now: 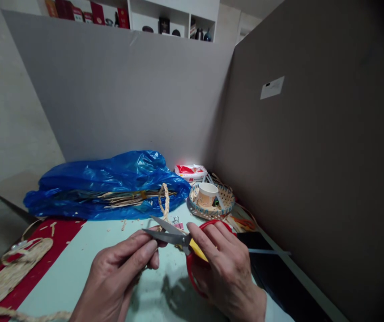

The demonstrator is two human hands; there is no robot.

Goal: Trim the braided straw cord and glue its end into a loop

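My right hand (224,264) grips red-handled scissors (185,240), whose blades are parted and point left. Pinched in the fingertips of my left hand (121,268) is a braided straw cord (165,203), with a loop of it rising above the blades. The blades lie across the cord just above my left fingertips; the exact spot between them is partly hidden. Below the hands, the pale green table (87,250) shows their shadows.
A blue plastic bag (108,172) of straw strips lies at the back. Behind my right hand, a woven basket (227,201) holds a paper cup (207,193). A woven straw piece (14,273) is at left, a black flat object (279,277) at right. Partitions (128,98) rise behind.
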